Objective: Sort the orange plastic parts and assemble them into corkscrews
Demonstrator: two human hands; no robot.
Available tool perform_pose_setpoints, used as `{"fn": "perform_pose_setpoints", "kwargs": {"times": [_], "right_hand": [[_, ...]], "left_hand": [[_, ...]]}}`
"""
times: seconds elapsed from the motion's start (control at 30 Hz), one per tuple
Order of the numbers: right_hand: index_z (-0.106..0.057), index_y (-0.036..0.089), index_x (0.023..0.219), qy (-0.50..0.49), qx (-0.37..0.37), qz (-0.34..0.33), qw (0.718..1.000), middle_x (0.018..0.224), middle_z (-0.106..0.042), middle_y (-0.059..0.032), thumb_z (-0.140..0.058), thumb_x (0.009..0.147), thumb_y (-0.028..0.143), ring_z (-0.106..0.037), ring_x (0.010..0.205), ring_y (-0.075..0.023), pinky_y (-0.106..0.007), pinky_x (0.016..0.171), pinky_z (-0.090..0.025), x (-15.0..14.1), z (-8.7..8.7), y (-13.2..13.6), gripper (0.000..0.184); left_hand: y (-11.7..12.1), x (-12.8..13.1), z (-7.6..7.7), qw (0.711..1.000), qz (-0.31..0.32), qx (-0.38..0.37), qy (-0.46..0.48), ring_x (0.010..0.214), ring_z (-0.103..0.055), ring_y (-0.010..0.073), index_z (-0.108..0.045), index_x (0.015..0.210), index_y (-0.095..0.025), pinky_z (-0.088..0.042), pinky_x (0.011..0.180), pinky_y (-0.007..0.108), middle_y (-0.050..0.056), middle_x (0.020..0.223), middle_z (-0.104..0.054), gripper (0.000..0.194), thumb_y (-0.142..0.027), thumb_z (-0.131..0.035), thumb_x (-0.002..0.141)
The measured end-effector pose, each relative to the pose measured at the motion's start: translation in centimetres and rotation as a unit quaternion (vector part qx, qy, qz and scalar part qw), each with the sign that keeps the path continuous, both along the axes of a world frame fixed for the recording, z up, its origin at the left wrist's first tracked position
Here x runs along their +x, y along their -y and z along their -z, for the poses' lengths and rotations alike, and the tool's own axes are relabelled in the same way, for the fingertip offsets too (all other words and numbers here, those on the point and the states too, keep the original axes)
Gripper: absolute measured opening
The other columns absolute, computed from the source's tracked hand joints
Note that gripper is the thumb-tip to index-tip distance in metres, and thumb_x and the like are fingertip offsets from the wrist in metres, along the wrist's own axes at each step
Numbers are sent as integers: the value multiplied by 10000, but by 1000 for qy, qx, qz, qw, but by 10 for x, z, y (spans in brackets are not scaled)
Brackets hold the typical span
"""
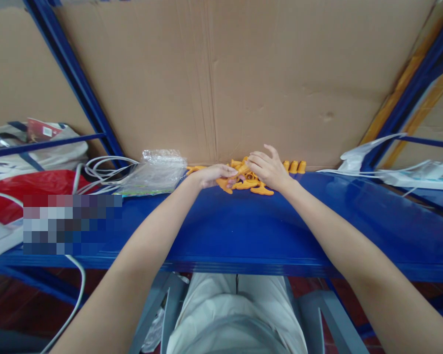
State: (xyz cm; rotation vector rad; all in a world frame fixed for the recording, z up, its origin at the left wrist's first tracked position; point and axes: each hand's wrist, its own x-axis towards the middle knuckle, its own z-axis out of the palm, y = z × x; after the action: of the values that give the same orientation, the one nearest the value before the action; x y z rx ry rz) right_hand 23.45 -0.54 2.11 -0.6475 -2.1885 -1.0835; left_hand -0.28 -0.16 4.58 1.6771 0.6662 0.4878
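Note:
My left hand (216, 176) is closed around an orange plastic piece (224, 185), part of which shows below the fingers. Just to the right, my right hand (268, 168) has its fingertips bent onto an orange cone-shaped part (242, 170) between the two hands, one finger raised. Its grip is partly hidden. Beneath and around both hands lies a pile of orange plastic parts (248, 185), some ring-shaped and some like curved handles. One curved handle piece (262, 191) rests at the near edge of the pile.
Several orange cups (301, 167) stand in a row right of the pile, against the cardboard wall (273, 88). Left on the blue table (239, 236) lie clear plastic bags (155, 172) and white cables (105, 164). A power strip (424, 173) sits far right.

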Motion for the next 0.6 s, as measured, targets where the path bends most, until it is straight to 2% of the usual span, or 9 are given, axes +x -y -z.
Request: {"fn": "perform_pose_setpoints", "kwargs": {"times": [0.07,0.17,0.27,0.33,0.43,0.53,0.6], "right_hand": [[-621,236,1086,-26,5,19,999,1098,-692,-58,-334,996,114,-589,1135,-189,-527,1132,-304,7,-1,-3,324],[-621,210,1085,-118,-8,79,990,1112,-678,-95,-366,964,129,-579,1148,-223,-551,1120,-300,32,-3,-8,294],[-620,170,1126,-218,-49,177,958,1171,-651,-158,-454,922,202,-555,1166,-282,-581,1082,-316,66,-1,-10,265],[-633,154,1132,-281,-93,247,923,1190,-634,-189,-487,913,265,-536,1169,-312,-580,1035,-350,86,6,-10,286],[-684,152,1087,-346,-174,348,854,1209,-613,-206,-538,902,382,-514,1173,-344,-562,978,-386,108,19,-7,330],[-729,161,1056,-380,-298,427,765,1169,-644,-200,-604,883,432,-555,1158,-356,-502,934,-430,124,30,-5,345],[-744,170,1032,-392,-381,445,709,1071,-691,-172,-625,883,424,-617,1109,-344,-438,885,-470,134,35,-4,318]], "left_hand": [[-2,-3,2,1000,6,-16,4,508,-531,109,-703,884,-106,-490,555,258,-28,550,-502,154,-250,-651,888],[-9,-12,6,999,-8,-36,8,477,-537,118,-710,907,-111,-509,548,270,-24,522,-515,146,-237,-641,881],[-21,-19,12,991,-111,-21,66,483,-549,115,-706,903,-124,-526,573,264,-19,534,-537,145,-231,-608,895],[-30,-23,15,971,-205,4,121,531,-586,122,-699,931,-134,-538,605,260,-12,580,-574,139,-231,-604,901],[-43,-28,21,926,-329,39,182,630,-634,123,-683,921,-148,-545,660,248,-2,673,-627,97,-219,-678,855],[-55,-34,27,888,-408,73,199,668,-636,112,-685,883,-169,-527,661,225,-7,738,-649,125,-213,-745,782],[-61,-38,32,867,-447,105,193,660,-617,101,-689,861,-178,-499,632,205,-12,755,-652,127,-199,-753,752]]}}
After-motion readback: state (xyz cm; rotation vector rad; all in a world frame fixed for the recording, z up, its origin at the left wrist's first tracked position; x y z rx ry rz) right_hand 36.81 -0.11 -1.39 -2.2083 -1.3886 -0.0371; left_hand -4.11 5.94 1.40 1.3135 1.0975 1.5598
